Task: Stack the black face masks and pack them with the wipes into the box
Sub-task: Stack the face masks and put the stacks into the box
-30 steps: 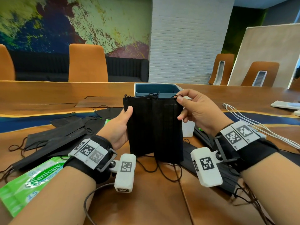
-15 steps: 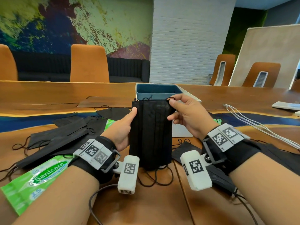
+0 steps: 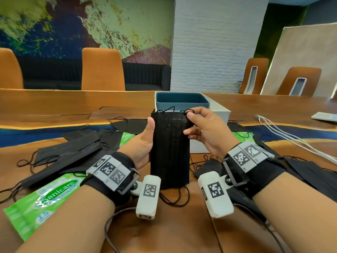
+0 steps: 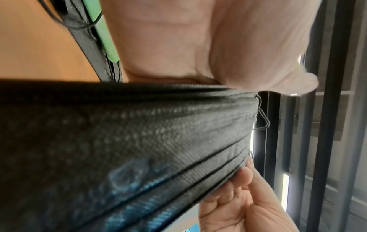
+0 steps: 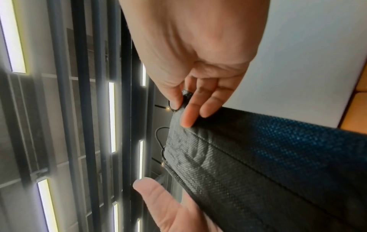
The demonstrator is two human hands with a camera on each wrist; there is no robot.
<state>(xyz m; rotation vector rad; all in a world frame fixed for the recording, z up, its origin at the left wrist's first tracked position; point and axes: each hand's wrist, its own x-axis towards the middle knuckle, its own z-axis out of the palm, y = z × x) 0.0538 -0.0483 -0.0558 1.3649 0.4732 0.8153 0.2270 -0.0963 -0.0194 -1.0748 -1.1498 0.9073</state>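
Observation:
A stack of black face masks point(image 3: 169, 148) stands on end on the wooden table, ear loops trailing below it. My left hand point(image 3: 144, 141) grips its left edge, thumb up along the front. My right hand point(image 3: 198, 128) pinches the top right corner point(image 5: 178, 113) between thumb and fingers. The same stack point(image 4: 139, 133) fills the left wrist view. Right behind the stack sits the white box point(image 3: 217, 110) with a blue inner tray. More loose black masks point(image 3: 69, 154) lie at left, and others point(image 3: 306, 172) at right. A green Sanicare wipes pack point(image 3: 40, 201) lies at near left.
A second green wipes pack point(image 3: 242, 135) lies right of the box, another green pack point(image 3: 127, 137) shows behind my left hand. White cables point(image 3: 284, 136) run across the table at right. Orange chairs point(image 3: 102, 70) stand behind the far table edge.
The held masks have been pressed together from a wide fan into one narrow stack. Both hands have moved closer to each other, and the stack now stands lower on the table.

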